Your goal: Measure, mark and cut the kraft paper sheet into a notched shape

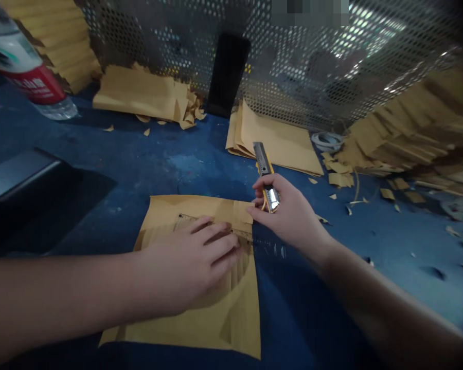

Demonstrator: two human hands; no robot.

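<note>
A sheet of brown kraft paper lies on the blue table in front of me, creased near its right side. Across its upper part rests a clear ruler, its right end reaching past the paper's edge. My left hand is flat on the ruler and paper, fingers stretched out and pressing down. In my right hand is a utility knife with a yellow-edged body, pointing up and away from the paper. The fingers of that hand are by the paper's upper right corner, where a cut strip shows.
Behind the paper are folded brown paper, another paper stack and a dark phone leaning on perforated metal. A water bottle stands left, above a dark device. Tape, stacked paper and scraps lie right.
</note>
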